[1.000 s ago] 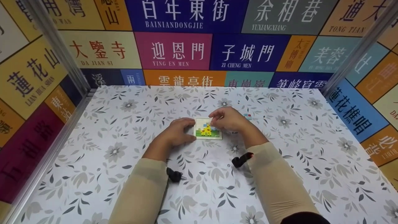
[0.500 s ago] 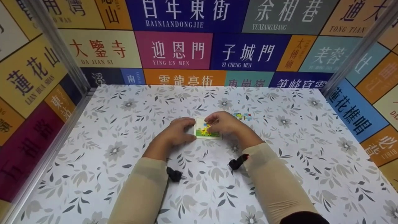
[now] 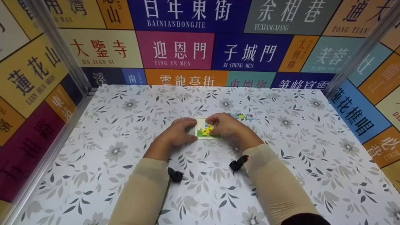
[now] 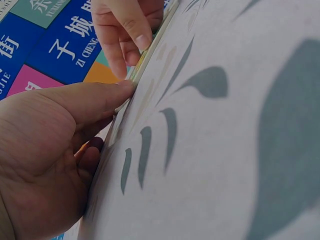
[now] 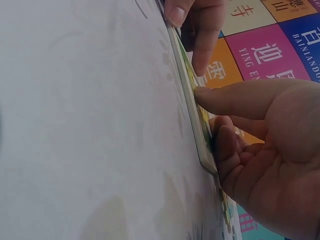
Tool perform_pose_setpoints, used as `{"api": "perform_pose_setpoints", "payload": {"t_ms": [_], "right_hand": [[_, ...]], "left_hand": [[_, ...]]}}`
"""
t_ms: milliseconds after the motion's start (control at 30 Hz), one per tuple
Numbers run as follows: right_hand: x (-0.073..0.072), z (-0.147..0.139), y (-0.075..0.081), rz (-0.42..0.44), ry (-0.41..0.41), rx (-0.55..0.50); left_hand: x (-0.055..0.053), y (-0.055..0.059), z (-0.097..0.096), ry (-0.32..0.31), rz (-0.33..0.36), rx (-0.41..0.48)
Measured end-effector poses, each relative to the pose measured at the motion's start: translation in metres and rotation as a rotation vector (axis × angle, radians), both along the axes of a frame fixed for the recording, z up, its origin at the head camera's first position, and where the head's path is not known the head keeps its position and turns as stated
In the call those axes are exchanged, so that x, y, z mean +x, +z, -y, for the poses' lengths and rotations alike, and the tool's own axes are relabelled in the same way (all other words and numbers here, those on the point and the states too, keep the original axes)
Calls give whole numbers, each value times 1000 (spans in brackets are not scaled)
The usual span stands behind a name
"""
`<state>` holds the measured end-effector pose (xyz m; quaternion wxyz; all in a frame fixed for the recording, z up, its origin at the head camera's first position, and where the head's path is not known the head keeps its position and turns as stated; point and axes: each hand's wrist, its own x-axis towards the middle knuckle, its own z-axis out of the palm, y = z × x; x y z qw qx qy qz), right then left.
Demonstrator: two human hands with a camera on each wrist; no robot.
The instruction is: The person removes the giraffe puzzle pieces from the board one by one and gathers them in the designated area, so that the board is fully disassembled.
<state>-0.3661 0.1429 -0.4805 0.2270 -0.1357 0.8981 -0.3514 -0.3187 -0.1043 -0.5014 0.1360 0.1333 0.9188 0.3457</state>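
A small framed jigsaw puzzle (image 3: 201, 123) with a yellow giraffe-like figure on green lies flat on the table. My left hand (image 3: 180, 132) holds its left edge, with the thumb at the near corner and the fingers at the far corner. Over the right part of the puzzle is my right hand (image 3: 227, 126). In the right wrist view the right thumb (image 5: 212, 100) touches the puzzle's face, and the other fingers curl beside the frame (image 5: 190, 107). Whether a piece lies between the right fingers is hidden.
Several loose jigsaw pieces (image 3: 245, 117) lie just beyond the right hand. White cloth (image 3: 200, 193) with grey leaves and flowers covers the table. Printed sign panels (image 3: 178, 51) stand at the back and both sides. A black wrist device (image 3: 239, 163) hangs at the right sleeve.
My right hand has shifted left and slightly nearer, over the puzzle, uncovering more of the loose pieces behind it. The left hand and the frame have stayed put.
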Motion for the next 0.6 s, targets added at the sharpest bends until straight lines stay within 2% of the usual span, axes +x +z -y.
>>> {"api": "perform_pose_setpoints", "payload": {"t_ms": [267,433,600], "right_hand": [[0,1,1,-6,27,39],[0,2,3,22,-8,50],[-1,1,2,13,-7,62]], "left_hand": [[0,0,1,-3,3,4],[1,0,1,12,7,17],[2,0,0,6,-9,43]]}}
